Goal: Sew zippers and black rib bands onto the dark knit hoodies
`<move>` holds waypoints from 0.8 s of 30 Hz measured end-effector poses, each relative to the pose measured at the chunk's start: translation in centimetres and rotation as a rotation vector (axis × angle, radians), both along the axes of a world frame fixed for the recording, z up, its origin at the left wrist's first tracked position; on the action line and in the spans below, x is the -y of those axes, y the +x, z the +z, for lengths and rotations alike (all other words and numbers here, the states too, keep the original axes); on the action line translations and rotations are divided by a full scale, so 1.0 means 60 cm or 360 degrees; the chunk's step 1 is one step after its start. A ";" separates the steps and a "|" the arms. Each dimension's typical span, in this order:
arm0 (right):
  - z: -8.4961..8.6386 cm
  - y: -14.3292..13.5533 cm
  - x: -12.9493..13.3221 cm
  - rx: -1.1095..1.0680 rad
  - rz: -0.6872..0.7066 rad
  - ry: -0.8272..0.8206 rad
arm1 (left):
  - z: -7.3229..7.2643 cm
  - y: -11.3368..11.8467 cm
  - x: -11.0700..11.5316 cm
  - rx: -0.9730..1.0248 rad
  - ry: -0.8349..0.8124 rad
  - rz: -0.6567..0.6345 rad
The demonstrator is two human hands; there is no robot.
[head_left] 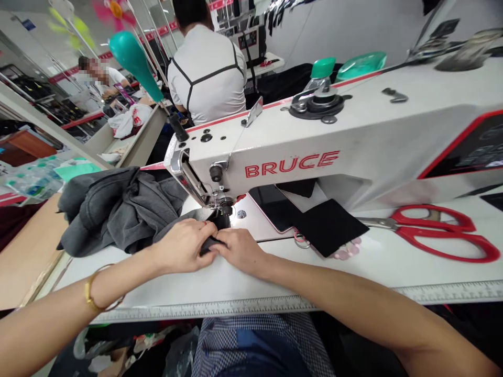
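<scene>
A white sewing machine (291, 157) stands across the table. Just in front of its needle and presser foot (225, 208), both my hands pinch the edge of a dark grey garment (126, 209). My left hand (186, 243) lies on the near side of the cloth, fingers curled over its edge. My right hand (241, 250) meets it, thumb and fingers closed on the same edge. The bulk of the garment is bunched to the left of the machine head. Fingertips hide part of the gripped cloth, and the needle's tip cannot be made out.
Right of the needle lie a phone (271, 207), a black fabric square (332, 225) and red-handled scissors (440, 233). A ruler strip (267, 305) runs along the table's front edge. A teal-handled tool (135, 63) stands upright on the machine head. A person (208, 73) sits beyond.
</scene>
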State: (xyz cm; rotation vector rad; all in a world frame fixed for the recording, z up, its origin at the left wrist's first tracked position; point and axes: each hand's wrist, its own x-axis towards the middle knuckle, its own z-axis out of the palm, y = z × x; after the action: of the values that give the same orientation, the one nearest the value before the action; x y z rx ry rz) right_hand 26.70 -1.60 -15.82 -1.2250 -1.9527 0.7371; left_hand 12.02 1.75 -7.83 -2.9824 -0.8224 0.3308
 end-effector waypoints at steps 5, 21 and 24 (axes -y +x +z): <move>0.008 -0.008 0.013 -0.0181 -0.0148 -0.0224 | -0.065 -0.019 -0.024 0.0217 0.0288 -0.0012; -0.007 -0.001 0.017 0.0567 0.0247 0.0065 | -0.065 -0.056 -0.058 0.0060 0.0194 -0.0548; -0.006 -0.001 0.010 0.0583 0.0209 0.0035 | -0.069 -0.057 -0.065 0.0072 0.0213 -0.0516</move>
State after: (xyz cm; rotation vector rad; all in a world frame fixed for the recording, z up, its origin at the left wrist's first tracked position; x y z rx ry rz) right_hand 26.63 -2.20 -16.16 -1.2986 -2.3503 0.5834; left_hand 8.58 5.67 -11.97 -2.9363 -0.3357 0.1872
